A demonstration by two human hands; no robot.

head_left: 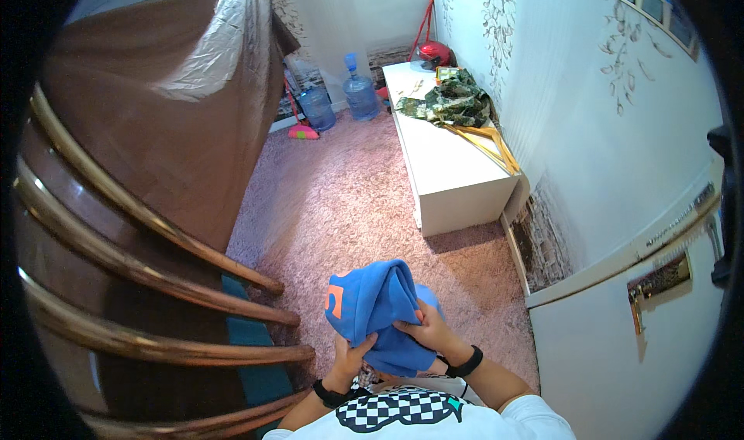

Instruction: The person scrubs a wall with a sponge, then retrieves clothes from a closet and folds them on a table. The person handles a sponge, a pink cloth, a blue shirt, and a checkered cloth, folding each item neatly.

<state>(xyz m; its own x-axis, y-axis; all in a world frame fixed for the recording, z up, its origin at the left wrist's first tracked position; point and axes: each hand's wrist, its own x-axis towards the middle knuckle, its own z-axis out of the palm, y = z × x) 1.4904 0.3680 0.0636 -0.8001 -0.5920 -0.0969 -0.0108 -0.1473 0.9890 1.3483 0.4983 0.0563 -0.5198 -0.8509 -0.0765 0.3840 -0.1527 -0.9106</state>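
Note:
Close in front of my body, a bunched blue cloth garment (378,312) with orange printed patches is held up above the carpet. My left hand (350,355) grips its lower left edge, the thumb lying on the fabric. On the other side, my right hand (429,327) pinches a fold near a small orange patch. Folds hide some of the fingers of both hands. Each wrist has a black band.
Curved wooden rails (174,236) run along the left beside a brown hanging sheet (168,126). Ahead stands a low white cabinet (465,190) bearing camouflage cloth (459,100), yellow hangers (494,143) and a red helmet (436,53). Water bottles (361,96) stand behind. A white door (616,347) is at right.

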